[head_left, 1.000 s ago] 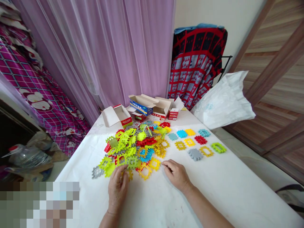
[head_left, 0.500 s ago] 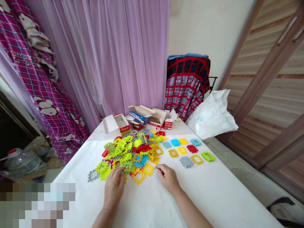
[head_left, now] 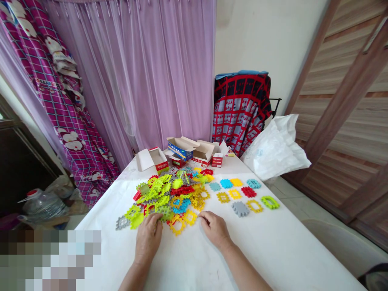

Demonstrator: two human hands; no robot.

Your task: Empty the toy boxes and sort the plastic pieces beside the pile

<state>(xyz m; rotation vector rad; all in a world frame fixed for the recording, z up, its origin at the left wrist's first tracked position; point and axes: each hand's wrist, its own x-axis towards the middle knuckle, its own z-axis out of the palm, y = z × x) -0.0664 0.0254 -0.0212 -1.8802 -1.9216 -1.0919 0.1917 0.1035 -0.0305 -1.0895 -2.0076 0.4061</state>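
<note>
A heap of toothed plastic building pieces (head_left: 160, 190) in lime green, red, yellow, blue and grey lies mid-table. My left hand (head_left: 149, 234) rests at its near edge, fingers curled down by a lime piece (head_left: 137, 220). A sliver of yellow shows by those fingers; what they hold, if anything, is hidden. My right hand (head_left: 216, 229) rests on the table with fingers bent inward and nothing visible in them. Its fingertips are just right of a yellow square frame piece (head_left: 190, 217). Another yellow frame piece (head_left: 177, 225) lies between the hands.
Right of the heap, several pieces lie apart in loose rows, among them a grey piece (head_left: 240, 209) and a green ring piece (head_left: 269, 202). Open cardboard boxes (head_left: 181, 148) stand at the table's back. A white plastic bag (head_left: 275, 149) leans against the right edge.
The view has tilted up slightly and shifted, so the table's contents appear a little further right. Both hands stay in nearly the same place by the heap; the pieces look unmoved.
</note>
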